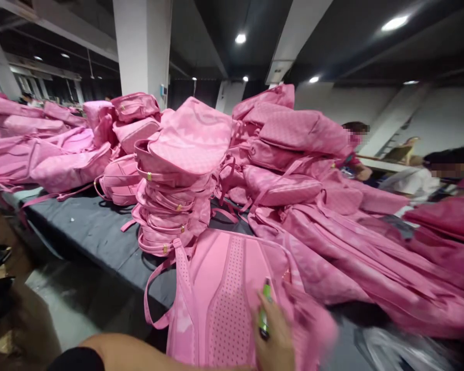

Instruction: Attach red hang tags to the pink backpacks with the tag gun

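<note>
Lower centre, your right hand (275,330) grips a green tool (264,315) over a pink backpack (230,304) with perforated back; I can't tell the grip on your left arm (133,351).

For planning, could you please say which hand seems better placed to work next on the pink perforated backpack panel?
Right, probably: the right hand holds a slim green tool near that panel; the left hand is out of view.

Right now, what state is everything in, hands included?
Right hand: closed around a green tool.
Nearest backpack: padded back panel showing.
Its loose strap: looped out to the side.
Stacked backpacks: piled in a column; whether fully zipped, unclear.
Clear plastic: crumpled.
Ceiling light: on.
</note>
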`<state>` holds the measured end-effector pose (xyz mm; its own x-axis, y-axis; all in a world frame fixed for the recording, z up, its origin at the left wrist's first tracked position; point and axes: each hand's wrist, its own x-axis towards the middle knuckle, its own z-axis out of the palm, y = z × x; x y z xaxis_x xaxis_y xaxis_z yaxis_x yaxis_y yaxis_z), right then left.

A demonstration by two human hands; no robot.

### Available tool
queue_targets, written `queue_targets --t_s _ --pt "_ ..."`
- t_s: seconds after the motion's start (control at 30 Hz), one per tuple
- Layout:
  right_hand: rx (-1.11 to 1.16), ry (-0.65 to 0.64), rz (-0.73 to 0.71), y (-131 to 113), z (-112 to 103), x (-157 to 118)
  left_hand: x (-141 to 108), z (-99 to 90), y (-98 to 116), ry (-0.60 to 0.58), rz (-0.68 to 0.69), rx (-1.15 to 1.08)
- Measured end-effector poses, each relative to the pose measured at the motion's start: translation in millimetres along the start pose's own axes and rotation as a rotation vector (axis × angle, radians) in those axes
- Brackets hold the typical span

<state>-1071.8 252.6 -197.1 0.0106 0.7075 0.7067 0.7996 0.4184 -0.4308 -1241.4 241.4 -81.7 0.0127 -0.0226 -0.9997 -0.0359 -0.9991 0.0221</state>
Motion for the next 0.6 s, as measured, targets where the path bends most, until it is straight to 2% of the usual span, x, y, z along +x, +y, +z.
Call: queue_targets --t_s 0.03,0.1,0.13,0.2,0.23,0.27,0.33,0.4,0.53,0.6 --pt "-0.058 0.04 0.008 18.8 -15.2 -16.4 3.5 -0.4 2.8 0.169 -0.035 0.025" --pt "-0.123 0.08 0.041 30.6 -43.5 -44.5 12.3 -6.8 0.2 0.696 -0.13 0.035" --pt "-0.141 0.09 0.054 25.2 -51.6 -54.0 16.8 -12.6 -7.0 0.967 -0.183 0.024" --pt "-0.164 0.132 0.071 4.9 -50.7 -63.1 25.3 -29.8 -32.4 1.495 -0.281 -0.046" --pt "-0.185 0.173 0.096 -5.1 -43.7 -64.2 28.8 -40.4 -48.3 1.644 -0.314 -0.072" --pt "-0.195 0.212 0.133 -13.1 -34.9 -64.6 31.7 -51.5 -64.2 1.734 -0.318 -0.075" --pt "-0.206 0.248 0.2 -22.2 -19.3 -67.2 35.3 -71.0 -90.3 1.768 -0.283 -0.027" --pt "-0.204 0.246 0.216 -24.5 -12.0 -73.9 36.0 -82.6 -104.3 1.753 -0.223 0.038" --pt "-0.194 0.225 0.134 -19.8 -14.5 -88.5 24.7 -82.0 -118.0 1.701 -0.144 0.127" --pt "-0.171 0.214 0.121 -17.1 -16.1 -91.4 10.3 -74.5 -135.4 1.691 -0.15 0.126"
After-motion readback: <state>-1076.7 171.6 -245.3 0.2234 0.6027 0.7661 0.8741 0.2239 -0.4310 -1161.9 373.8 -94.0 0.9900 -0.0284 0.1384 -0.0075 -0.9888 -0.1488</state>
